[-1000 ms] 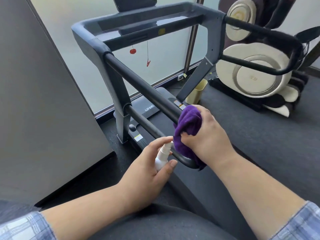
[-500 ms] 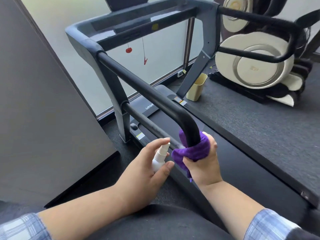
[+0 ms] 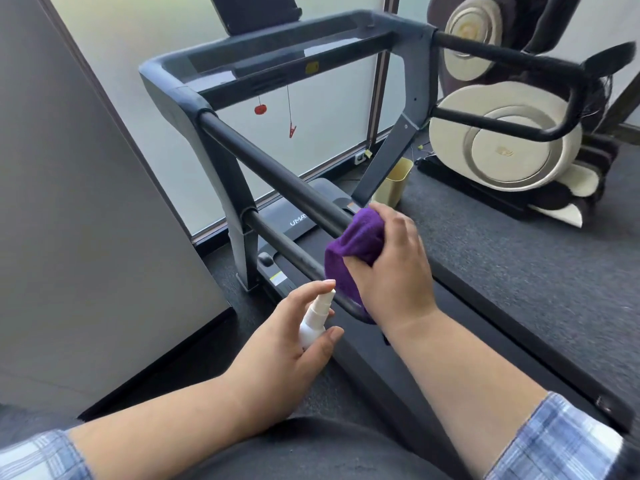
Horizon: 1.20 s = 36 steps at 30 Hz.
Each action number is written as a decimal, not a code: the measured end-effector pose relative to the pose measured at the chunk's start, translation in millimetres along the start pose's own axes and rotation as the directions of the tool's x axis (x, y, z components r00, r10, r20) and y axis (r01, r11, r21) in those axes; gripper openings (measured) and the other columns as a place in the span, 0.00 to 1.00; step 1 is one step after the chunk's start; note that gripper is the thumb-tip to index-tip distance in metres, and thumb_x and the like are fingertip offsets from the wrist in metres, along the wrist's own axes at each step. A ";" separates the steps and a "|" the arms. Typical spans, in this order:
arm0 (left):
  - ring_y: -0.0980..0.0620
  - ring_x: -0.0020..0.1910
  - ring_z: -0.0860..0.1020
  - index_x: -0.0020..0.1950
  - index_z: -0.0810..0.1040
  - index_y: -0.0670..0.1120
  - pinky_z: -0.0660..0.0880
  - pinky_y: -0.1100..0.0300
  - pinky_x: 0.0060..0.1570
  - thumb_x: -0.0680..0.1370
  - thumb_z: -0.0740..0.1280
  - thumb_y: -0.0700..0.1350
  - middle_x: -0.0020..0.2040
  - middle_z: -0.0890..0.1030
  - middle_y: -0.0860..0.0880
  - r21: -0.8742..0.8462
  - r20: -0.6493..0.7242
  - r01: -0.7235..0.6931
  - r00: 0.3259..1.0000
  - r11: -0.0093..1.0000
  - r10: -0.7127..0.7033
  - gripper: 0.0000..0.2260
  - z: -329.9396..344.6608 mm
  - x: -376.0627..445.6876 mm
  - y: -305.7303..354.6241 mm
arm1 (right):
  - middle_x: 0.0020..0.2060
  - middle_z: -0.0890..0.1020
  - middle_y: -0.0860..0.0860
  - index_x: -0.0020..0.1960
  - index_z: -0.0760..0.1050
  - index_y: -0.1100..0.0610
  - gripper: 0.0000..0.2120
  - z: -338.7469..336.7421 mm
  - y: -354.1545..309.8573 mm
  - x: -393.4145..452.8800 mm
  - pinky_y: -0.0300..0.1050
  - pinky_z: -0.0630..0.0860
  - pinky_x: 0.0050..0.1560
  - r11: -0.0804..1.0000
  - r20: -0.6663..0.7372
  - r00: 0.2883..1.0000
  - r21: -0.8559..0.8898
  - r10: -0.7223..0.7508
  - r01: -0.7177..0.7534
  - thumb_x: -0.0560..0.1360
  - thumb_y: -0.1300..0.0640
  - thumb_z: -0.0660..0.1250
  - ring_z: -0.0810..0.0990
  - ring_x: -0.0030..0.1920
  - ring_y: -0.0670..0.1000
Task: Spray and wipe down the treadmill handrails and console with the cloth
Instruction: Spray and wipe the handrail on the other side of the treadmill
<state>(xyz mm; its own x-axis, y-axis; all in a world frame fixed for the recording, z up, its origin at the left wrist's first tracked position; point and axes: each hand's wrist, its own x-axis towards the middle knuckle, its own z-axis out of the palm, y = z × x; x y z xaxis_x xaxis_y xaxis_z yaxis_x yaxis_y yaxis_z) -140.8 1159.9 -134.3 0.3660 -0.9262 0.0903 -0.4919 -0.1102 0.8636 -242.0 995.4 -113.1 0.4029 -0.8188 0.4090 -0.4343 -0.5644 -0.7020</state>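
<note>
Purple cloth (image 3: 353, 251) is sitting bunched over the near end of the treadmill's left handrail (image 3: 273, 171), wrapping the black bar just before its bend. Right hand (image 3: 391, 268) is gripping the cloth w/ fingers curled over the top and thumb tucked under, pressing it onto the rail. Just beside the rail's bend, on the near-left side, the left hand (image 3: 294, 344) is holding a small white spray bottle (image 3: 315, 320): thumb and fingers wrapped round the body, index finger resting on the nozzle top, nozzle pointing toward the cloth. Bottle and cloth are near but not touching.

A thinner lower bar (image 3: 287, 251) is running parallel below the handrail, joining it at the bend. At the far end of the handrail the grey console (image 3: 263, 57) is spanning across to the right handrail (image 3: 502, 57), w/ a dark tablet holder above it. A red safety clip (image 3: 292, 131) on a cord is hanging under the console. Below the rail, the black belt deck (image 3: 450, 341) is stretching toward the camera. Beyond the console's right upright a pale yellow bin (image 3: 394, 183) is standing on dark carpet, w/ a cream-and-black massage chair (image 3: 502, 147) well right of the rail. Plaid sleeves are showing at both lower corners.
</note>
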 end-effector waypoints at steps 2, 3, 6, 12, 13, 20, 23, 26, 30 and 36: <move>0.63 0.53 0.78 0.67 0.64 0.72 0.71 0.66 0.46 0.74 0.64 0.65 0.57 0.75 0.68 0.008 -0.005 -0.003 1.000 1.000 0.003 0.22 0.4 0.1 -1.3 | 0.69 0.72 0.53 0.72 0.64 0.46 0.34 2.3 -1.8 5.9 0.53 0.71 0.66 0.997 0.009 0.999 -0.076 -0.032 0.032 0.69 0.44 0.73 0.71 0.68 0.55; 0.64 0.52 0.78 0.67 0.64 0.72 0.71 0.67 0.46 0.74 0.64 0.65 0.57 0.74 0.68 0.011 -0.006 -0.004 1.000 1.000 0.004 0.22 0.4 0.4 -1.7 | 0.68 0.73 0.52 0.72 0.64 0.46 0.35 4.1 0.8 4.5 0.53 0.72 0.64 0.997 -0.010 0.999 -0.074 -0.031 0.030 0.69 0.44 0.75 0.72 0.68 0.55; 0.66 0.47 0.78 0.67 0.63 0.73 0.72 0.66 0.44 0.74 0.64 0.64 0.58 0.74 0.68 -0.001 -0.001 -0.004 1.000 1.000 0.004 0.22 -0.6 2.6 -3.2 | 0.66 0.72 0.45 0.72 0.63 0.42 0.39 10.6 23.1 -17.4 0.47 0.73 0.59 0.995 -0.091 0.994 0.080 0.063 -0.056 0.66 0.45 0.78 0.73 0.63 0.45; 0.67 0.38 0.75 0.67 0.63 0.73 0.71 0.62 0.41 0.74 0.63 0.65 0.58 0.74 0.66 -0.010 0.023 0.001 1.000 1.000 -0.001 0.22 -3.9 12.4 -9.0 | 0.60 0.78 0.46 0.65 0.68 0.40 0.38 23.7 62.6 -66.0 0.60 0.75 0.62 0.882 0.020 0.941 0.342 0.337 -0.323 0.60 0.48 0.81 0.78 0.62 0.49; 0.66 0.38 0.75 0.67 0.63 0.73 0.72 0.61 0.42 0.74 0.63 0.65 0.58 0.74 0.66 -0.009 0.021 -0.001 1.000 1.000 0.001 0.22 -4.5 14.3 -10.5 | 0.61 0.78 0.48 0.67 0.67 0.41 0.39 22.8 63.3 -65.1 0.60 0.74 0.63 0.885 0.033 0.943 0.336 0.332 -0.323 0.60 0.46 0.81 0.78 0.63 0.50; 0.61 0.39 0.77 0.67 0.64 0.71 0.72 0.65 0.41 0.74 0.65 0.63 0.54 0.78 0.63 -0.064 -0.029 -0.035 0.999 0.997 0.033 0.22 -13.9 35.4 -14.0 | 0.64 0.75 0.49 0.71 0.63 0.46 0.40 -1.0 7.3 -6.7 0.49 0.73 0.60 0.992 0.005 1.000 -0.122 0.028 -0.028 0.65 0.42 0.77 0.76 0.63 0.54; 0.58 0.32 0.75 0.68 0.64 0.69 0.74 0.63 0.36 0.74 0.65 0.61 0.50 0.79 0.58 -0.128 -0.046 -0.052 0.998 0.990 0.047 0.23 -25.9 45.5 -18.8 | 0.62 0.76 0.50 0.71 0.64 0.45 0.36 -2.8 -25.1 32.5 0.48 0.74 0.53 0.908 0.208 0.977 -0.414 0.035 0.056 0.67 0.43 0.75 0.78 0.58 0.56; 0.53 0.32 0.75 0.68 0.63 0.69 0.76 0.58 0.36 0.74 0.65 0.60 0.48 0.79 0.56 -0.137 -0.079 -0.061 0.996 0.989 0.050 0.23 -43.0 56.1 -27.5 | 0.58 0.77 0.50 0.66 0.67 0.47 0.30 11.8 -50.3 70.2 0.49 0.74 0.48 0.852 0.354 0.927 -0.518 0.125 0.083 0.69 0.39 0.72 0.79 0.55 0.57; 0.46 0.32 0.75 0.67 0.62 0.70 0.77 0.52 0.39 0.74 0.64 0.61 0.47 0.78 0.57 -0.149 -0.067 -0.051 0.997 0.987 0.041 0.22 -75.8 73.3 -47.5 | 0.55 0.77 0.53 0.59 0.66 0.52 0.25 58.8 -81.0 117.3 0.49 0.74 0.43 0.796 0.419 0.893 -0.590 0.162 0.132 0.71 0.40 0.70 0.80 0.53 0.59; 0.56 0.38 0.77 0.68 0.61 0.74 0.74 0.59 0.45 0.73 0.63 0.63 0.47 0.79 0.57 -0.145 -0.120 -0.039 0.992 0.989 0.022 0.25 -142.9 106.2 -90.1 | 0.55 0.76 0.55 0.56 0.64 0.53 0.22 143.6 -120.2 183.0 0.51 0.74 0.44 0.774 0.412 0.883 -0.626 0.225 0.095 0.72 0.41 0.68 0.80 0.54 0.61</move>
<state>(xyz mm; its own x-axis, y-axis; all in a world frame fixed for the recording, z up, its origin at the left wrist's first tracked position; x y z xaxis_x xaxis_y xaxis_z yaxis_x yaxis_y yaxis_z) 55.2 1123.0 -131.7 0.4476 -0.8783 0.1682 -0.3860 -0.0201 0.9223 -0.4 928.5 -37.7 0.5896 -0.8069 -0.0372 -0.8026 -0.5800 -0.1395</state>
